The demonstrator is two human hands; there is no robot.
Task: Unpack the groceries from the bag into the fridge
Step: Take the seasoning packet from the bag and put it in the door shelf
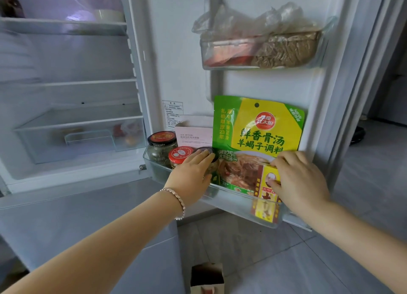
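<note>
The fridge stands open, and its lower door shelf [231,202] holds the groceries. My left hand [191,177] grips a small dark-lidded jar [208,153] in that shelf, beside a red-lidded jar [179,155] and a taller black-lidded jar [161,145]. My right hand [299,179] holds a yellow and red box [267,196] at the shelf's right end. A large green and yellow seasoning pouch [257,130] stands upright behind both hands, with a pink box [195,135] to its left. The paper bag [207,278] sits open on the floor below.
An upper door shelf [259,67] holds plastic-wrapped food. Inside the fridge are glass shelves [66,24] and a clear drawer [83,137] with a few items. The lower fridge door [88,216] is closed. Tiled floor [286,260] spreads to the right.
</note>
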